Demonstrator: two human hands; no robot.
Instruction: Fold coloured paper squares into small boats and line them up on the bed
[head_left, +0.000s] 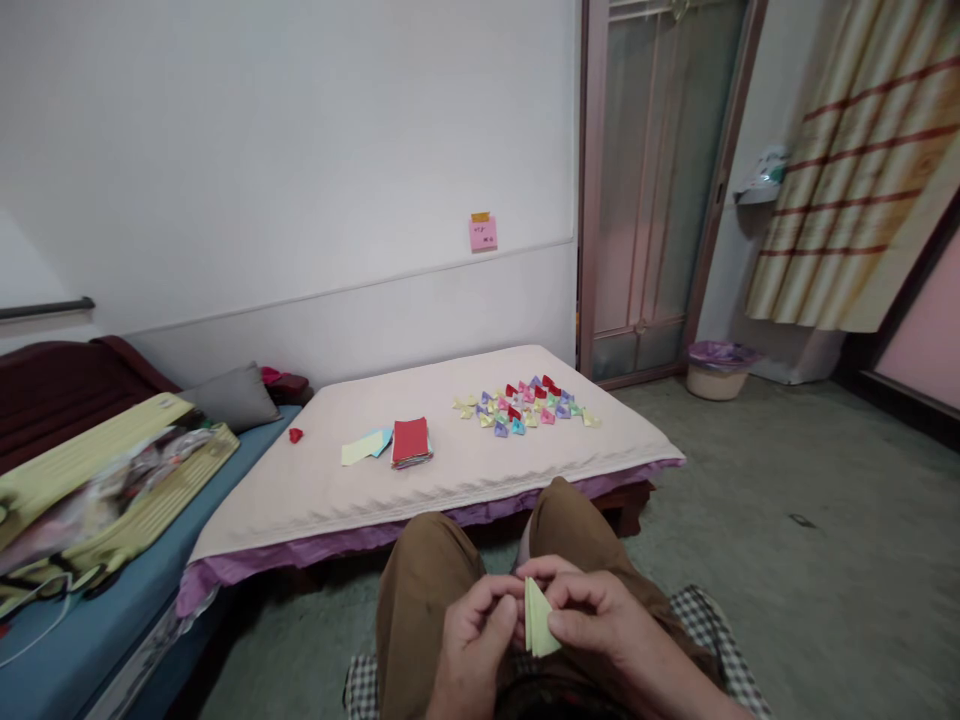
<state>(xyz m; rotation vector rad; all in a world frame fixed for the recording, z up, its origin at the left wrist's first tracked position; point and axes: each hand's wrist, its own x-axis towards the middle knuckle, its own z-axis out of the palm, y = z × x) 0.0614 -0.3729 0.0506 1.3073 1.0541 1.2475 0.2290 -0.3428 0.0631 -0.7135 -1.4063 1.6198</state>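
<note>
A pale yellow-green piece of folded paper (537, 622) with a triangular shape and several layers stands between my hands above my lap. My right hand (604, 612) pinches it from the right, thumb on the near face and fingers behind. At its left edge my left hand (480, 632) is closed, with curled fingers reaching the paper; their tips are partly hidden. On the bed beyond my knees lies a group of small folded paper pieces (514, 412) in several colours. Left of them are a stack of square paper topped with red (410, 440) and loose yellow sheets (361, 447) over blue ones.
The low bed (285, 510) has a cream cover with a purple edge. A small red folded piece (295, 435) lies on its left side. Further left stand a blue mattress (161, 530) and a grey pillow (232, 396). A lined bin (718, 375) stands by the door.
</note>
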